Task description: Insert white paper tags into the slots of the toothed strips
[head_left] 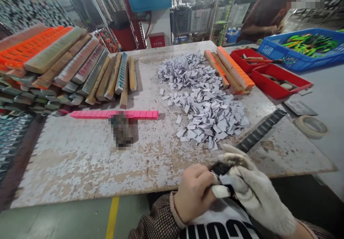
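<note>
A long black segmented bar [262, 129] slants from the table's right side down over its front edge. My right hand [249, 185], in a whitish knitted glove, is closed around the lower part of this bar. My bare left hand [196, 190] is curled shut at the bar's near end, its thumb wearing a white wrap [220, 191]. What the left fingertips pinch is hidden; a small pale piece shows between the two hands. Just beyond them lies a big heap of small white flat pieces [215, 117].
A pink segmented bar [145, 115] lies left of centre, by a blurred object [121, 129]. Wooden and coloured bars [61, 56] are stacked at left; orange bars [233, 68] lie behind the heap. Red bins [279, 83], a blue crate [298, 61] and a tape roll [311, 126] stand right.
</note>
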A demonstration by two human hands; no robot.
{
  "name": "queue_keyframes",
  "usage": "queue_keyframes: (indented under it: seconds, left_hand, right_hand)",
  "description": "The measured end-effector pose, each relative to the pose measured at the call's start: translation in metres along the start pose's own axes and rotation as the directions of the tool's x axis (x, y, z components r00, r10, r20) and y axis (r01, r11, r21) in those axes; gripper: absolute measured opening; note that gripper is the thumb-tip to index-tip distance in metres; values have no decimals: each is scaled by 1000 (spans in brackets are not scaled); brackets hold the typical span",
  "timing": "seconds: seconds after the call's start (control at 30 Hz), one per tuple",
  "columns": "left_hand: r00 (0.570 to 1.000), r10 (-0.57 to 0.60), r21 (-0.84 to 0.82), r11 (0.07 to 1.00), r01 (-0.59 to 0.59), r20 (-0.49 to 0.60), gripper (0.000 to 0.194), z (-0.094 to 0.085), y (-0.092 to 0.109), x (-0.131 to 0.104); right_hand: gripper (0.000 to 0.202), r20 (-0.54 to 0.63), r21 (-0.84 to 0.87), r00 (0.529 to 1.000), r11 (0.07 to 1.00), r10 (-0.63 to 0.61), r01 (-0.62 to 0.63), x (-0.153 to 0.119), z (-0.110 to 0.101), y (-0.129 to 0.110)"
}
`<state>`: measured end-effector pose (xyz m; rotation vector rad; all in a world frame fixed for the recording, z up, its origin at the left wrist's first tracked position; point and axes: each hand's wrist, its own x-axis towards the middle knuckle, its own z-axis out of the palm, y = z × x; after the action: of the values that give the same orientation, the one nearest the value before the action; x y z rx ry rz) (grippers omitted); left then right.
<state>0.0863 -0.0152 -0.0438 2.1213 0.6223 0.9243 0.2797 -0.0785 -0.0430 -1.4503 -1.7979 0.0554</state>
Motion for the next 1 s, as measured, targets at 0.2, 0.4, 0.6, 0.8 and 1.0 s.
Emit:
queue_keyframes:
  seconds: [0.2, 0.4, 0.6, 0.8, 1.0]
  left_hand:
    - [994, -107, 265, 959, 98, 17, 50, -1, -20, -17]
    - [967, -238, 308, 930, 200, 90, 43, 13, -28, -28]
    - [972, -227, 318, 927, 197, 61, 47, 17, -29, -28]
    - [975, -219, 340, 920, 195, 32, 51, 24, -32, -34]
    - [983, -176, 388, 911, 143, 51, 57, 31, -40, -36]
  right_hand:
    - [9, 34, -297, 993, 948, -111, 116, 1, -5, 21]
    - [15, 138, -352, 985, 925, -103, 146, 8, 6, 7]
    - [24, 205, -339, 975, 929, -83, 151, 15, 2, 11]
    - [22, 269, -338, 960, 927, -73, 165, 10, 4, 24]
    - [26, 312, -383, 933, 876, -177, 294, 15, 6, 30]
